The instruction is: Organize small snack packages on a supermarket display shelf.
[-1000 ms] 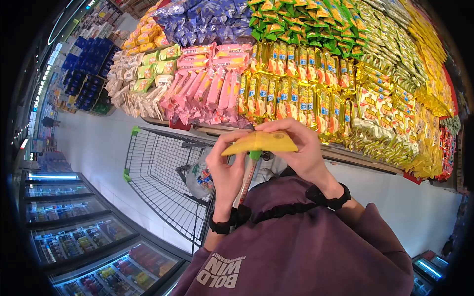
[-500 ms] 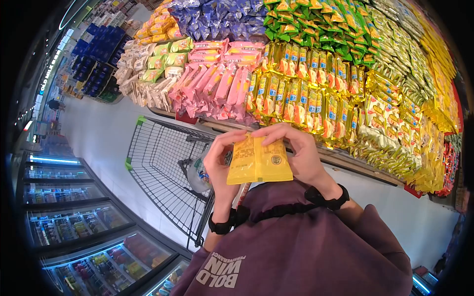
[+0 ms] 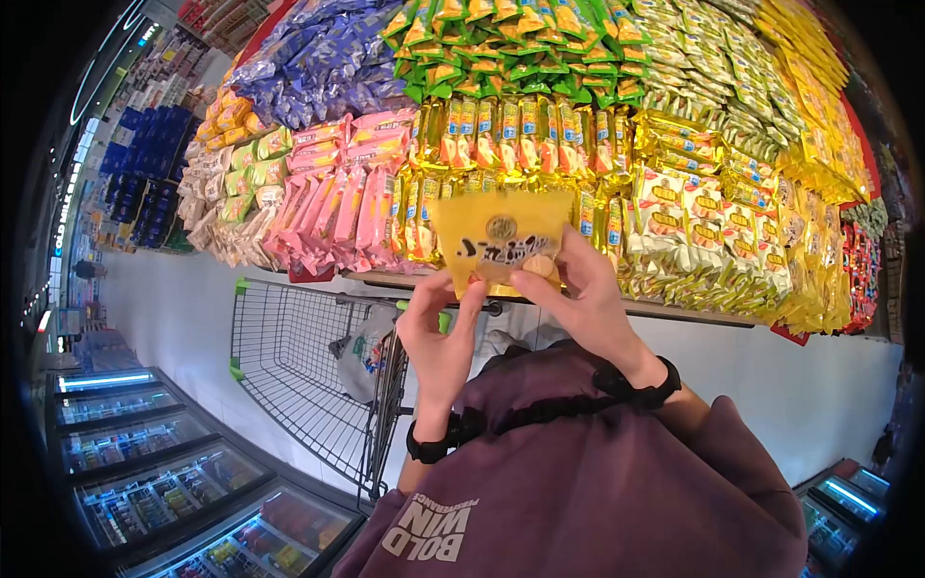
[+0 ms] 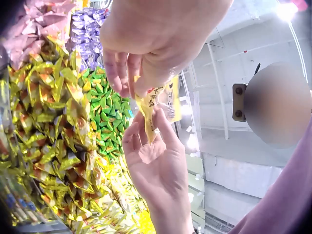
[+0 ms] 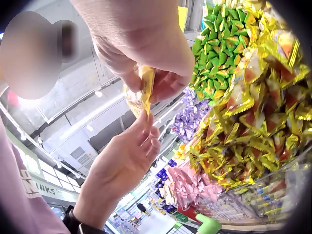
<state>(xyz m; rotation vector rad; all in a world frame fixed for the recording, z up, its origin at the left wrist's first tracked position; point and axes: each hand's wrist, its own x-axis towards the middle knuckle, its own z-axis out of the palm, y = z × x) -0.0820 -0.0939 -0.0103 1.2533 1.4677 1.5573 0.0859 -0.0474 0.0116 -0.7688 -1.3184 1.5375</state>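
In the head view a yellow snack packet (image 3: 496, 217) is held up before the shelf display, its face with large dark characters and a round emblem towards me. My left hand (image 3: 438, 332) pinches its lower left corner between thumb and fingers. At the lower right, my right hand (image 3: 588, 299) grips it with the thumb across the front. The left wrist view has the packet (image 4: 150, 109) almost edge-on between the left hand (image 4: 161, 34) above and the right hand (image 4: 161, 165) below. From the right wrist the packet (image 5: 146, 90) also appears nearly edge-on.
Heaped packets fill the display: pink packets (image 3: 337, 207), gold packets (image 3: 511, 130), green packets (image 3: 520, 48) and purple packets (image 3: 323, 72). A wire shopping cart (image 3: 289, 371) with a plastic bag (image 3: 361, 356) stands at the left. Glass-topped freezers (image 3: 193, 482) lie at lower left.
The yellow packet has gone from edge-on, to its back with small print, to its front with large characters, and now stands higher. Both hands keep hold of it. The head view has shifted slightly.
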